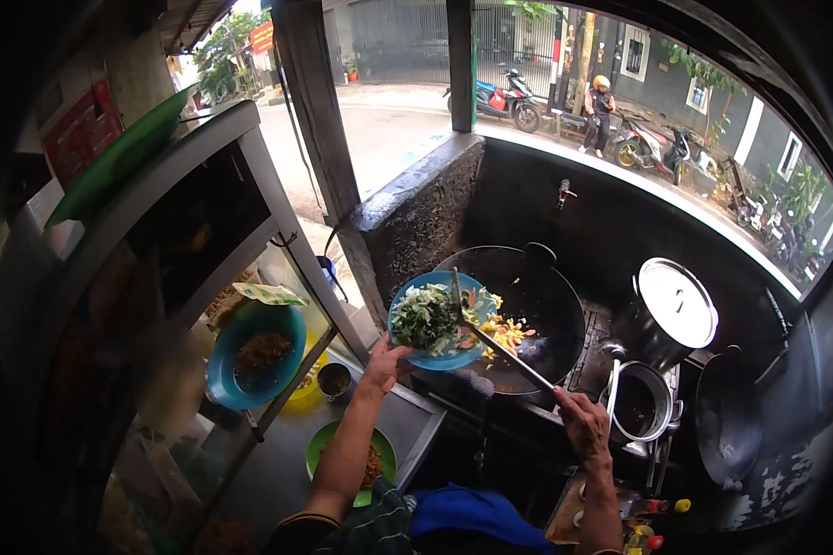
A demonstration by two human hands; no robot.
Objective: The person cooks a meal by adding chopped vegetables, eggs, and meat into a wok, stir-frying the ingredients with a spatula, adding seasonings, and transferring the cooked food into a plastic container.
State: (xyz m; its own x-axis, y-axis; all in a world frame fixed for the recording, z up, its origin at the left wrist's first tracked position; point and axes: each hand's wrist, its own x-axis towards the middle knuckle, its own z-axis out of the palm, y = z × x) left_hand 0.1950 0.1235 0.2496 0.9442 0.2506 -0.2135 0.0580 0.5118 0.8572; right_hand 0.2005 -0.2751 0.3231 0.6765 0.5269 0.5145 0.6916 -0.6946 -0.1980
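My left hand (385, 363) grips the near-left rim of a blue plate (440, 360), which is held over the left side of a big black wok (555, 319). Chopped green leaves (423, 317) and paler vegetable pieces lie on the plate. The long handle of a metal spatula (518, 363) is in my closed right hand (583, 421). Its blade end reaches the right part of the plate, among the vegetables. Yellow and orange food pieces (504, 333) lie in the wok beside the plate; what is under the plate is hidden.
Right of the wok stand a lidded pot (662, 319), an open pot (642, 402) and another wok (727, 421). A glass-sided cabinet (267, 199) stands left, with a blue bowl (255, 357) of brown food. A green plate (387, 455) sits on the metal counter near my left forearm. Bottles (652, 507) stand lower right.
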